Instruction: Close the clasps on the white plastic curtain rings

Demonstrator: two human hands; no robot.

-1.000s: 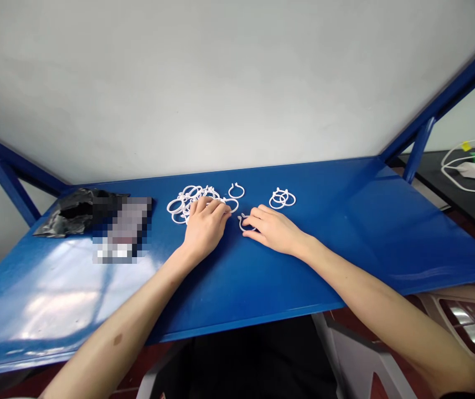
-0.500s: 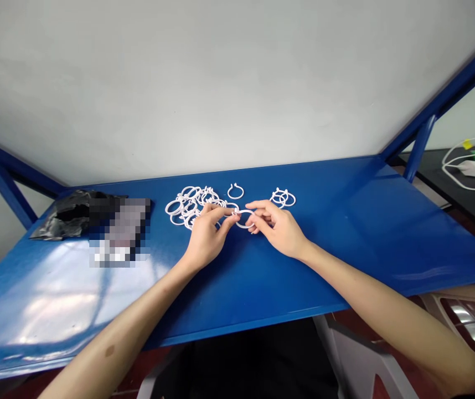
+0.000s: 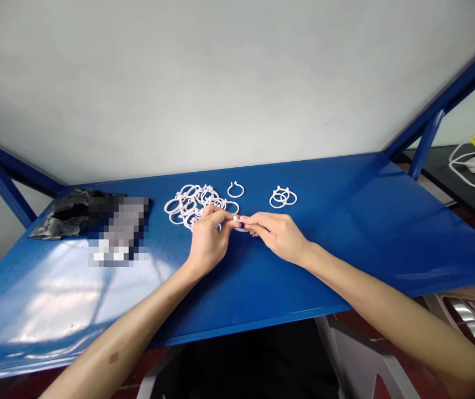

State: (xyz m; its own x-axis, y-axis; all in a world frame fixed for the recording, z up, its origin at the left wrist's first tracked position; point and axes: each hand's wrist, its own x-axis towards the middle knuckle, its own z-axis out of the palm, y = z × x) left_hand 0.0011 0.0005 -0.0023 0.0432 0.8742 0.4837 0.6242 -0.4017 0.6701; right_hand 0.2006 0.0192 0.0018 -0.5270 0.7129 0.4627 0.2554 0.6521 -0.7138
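Observation:
Just above the blue table, both my hands meet at one white plastic curtain ring [image 3: 243, 229], which is mostly hidden by my fingers. My left hand [image 3: 209, 238] pinches it beside its small white knob between thumb and forefinger. From the other side, the fingertips of my right hand [image 3: 281, 235] press together on the ring close to that knob. Behind my left hand lies a tangled pile of similar white rings [image 3: 174, 206], partly covered by the hand. A single ring [image 3: 236, 197] rests beyond my fingertips, and a small overlapping group of rings [image 3: 278, 206] is farther right.
A crumpled black plastic bag [image 3: 69, 213] lies on the left of the blue table [image 3: 237, 299], beside a blurred-out dark object [image 3: 125, 227]. A wall stands behind. Blue frame bars [image 3: 426, 144] flank the table. White cable [image 3: 453, 160] sits on a dark surface at right.
My right hand has slid left along the ring to the knob, its fingers closing up near my left fingertips. The ring's loop, plainly seen before, is now mostly covered.

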